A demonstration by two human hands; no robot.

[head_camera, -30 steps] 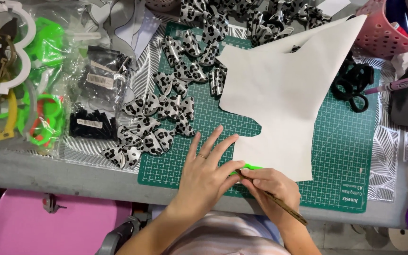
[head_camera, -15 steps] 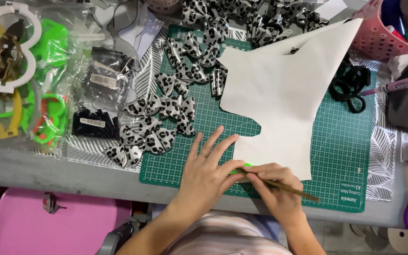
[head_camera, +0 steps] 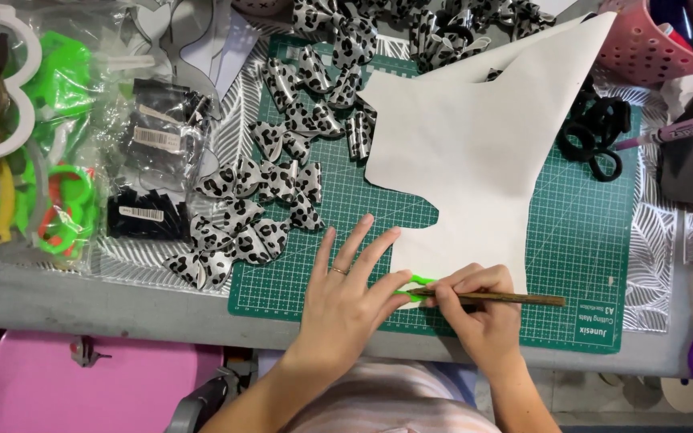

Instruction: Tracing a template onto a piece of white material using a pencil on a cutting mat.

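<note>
Head view: the left hand (head_camera: pixel 346 301) lies flat, fingers spread, pressing a green template (head_camera: pixel 416 287) onto the white sheet (head_camera: pixel 475 160) at the near edge of the cutting mat (head_camera: pixel 579 248). The right hand (head_camera: pixel 479 309) is closed around a pencil (head_camera: pixel 515 299), its tip apparently touching the template. Spotted bows (head_camera: pixel 242 208) lie left, on the tabletop (head_camera: pixel 82 297).

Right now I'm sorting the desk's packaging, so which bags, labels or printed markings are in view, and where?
Clear plastic bags: left of the mat, holding dark pieces.
White barcode stickers: small rectangles on those bags.
Large clear bag: far left, holding green, white and yellow plastic shapes.
Green cutting mat: centre, white grid lines, white printed marking in its lower right corner.
</note>
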